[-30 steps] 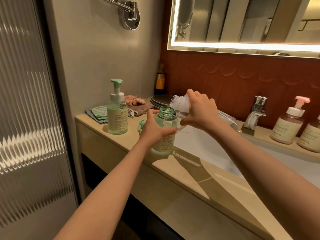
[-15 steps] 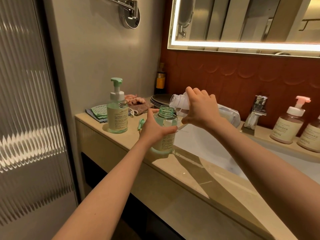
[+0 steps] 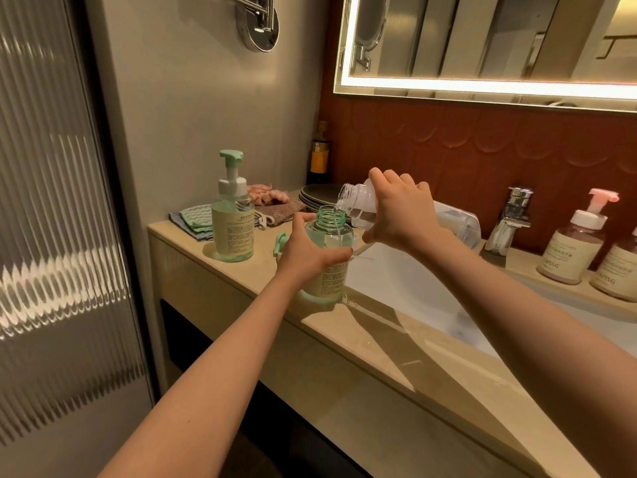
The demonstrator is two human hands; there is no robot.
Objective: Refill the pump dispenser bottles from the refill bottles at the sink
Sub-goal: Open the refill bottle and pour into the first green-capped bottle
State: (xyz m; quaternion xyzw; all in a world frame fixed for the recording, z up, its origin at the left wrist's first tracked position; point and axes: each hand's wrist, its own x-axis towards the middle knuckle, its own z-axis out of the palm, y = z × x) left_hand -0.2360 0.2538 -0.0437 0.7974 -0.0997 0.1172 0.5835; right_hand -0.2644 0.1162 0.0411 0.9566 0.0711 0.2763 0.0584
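Left hand (image 3: 306,251) wraps around the open green bottle (image 3: 331,270), holding it upright on the counter (image 3: 348,343) at the left edge of the sink (image 3: 406,288). Right hand (image 3: 396,208) grips the clear refill bottle (image 3: 358,203), tipped nearly flat, mouth just above the green bottle's neck. A green pump head (image 3: 280,243) lies just behind the left hand. Further left stands a second green pump bottle (image 3: 232,222), with cloths (image 3: 191,219) and plates (image 3: 319,196) behind. Tap (image 3: 510,219) and pink pump bottles (image 3: 574,250) sit far right.

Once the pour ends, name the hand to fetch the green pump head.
Left, probably: the pump head lies beside the left hand gripping the dispenser bottle; the right hand holds the tilted refill bottle.
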